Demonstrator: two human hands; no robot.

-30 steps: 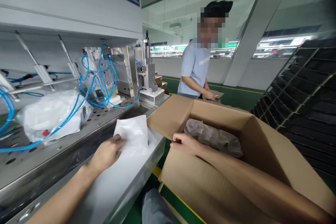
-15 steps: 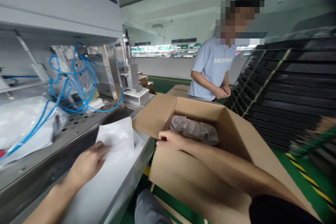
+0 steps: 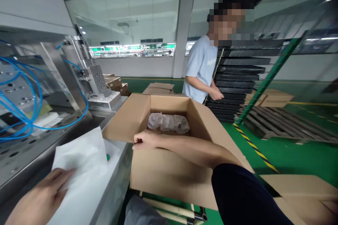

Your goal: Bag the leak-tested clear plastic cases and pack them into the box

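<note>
My left hand (image 3: 42,195) pinches the near edge of a thin white sheet (image 3: 81,154), paper or soft foam, above the white ledge at the left. Its fingertips are slightly blurred. My right hand (image 3: 146,140) is curled over the near left corner of an open cardboard box (image 3: 169,175), where the side flap meets the front wall. Inside the box, against the far part, lie several items in cloudy white wrapping (image 3: 169,122). What they contain is hidden. My right forearm crosses over the box opening.
A steel bench with a metal fixture (image 3: 91,74) and blue air hoses (image 3: 39,95) stands left. Beyond the box is a co-worker in a light blue shirt (image 3: 196,65), beside a rack of black trays (image 3: 235,77). A wooden pallet (image 3: 280,123) and a cardboard carton (image 3: 298,184) are right.
My view has swung to the right, so the box and bench sit further left. Both hands keep their places on the sheet and the box corner. The co-worker has turned slightly.
</note>
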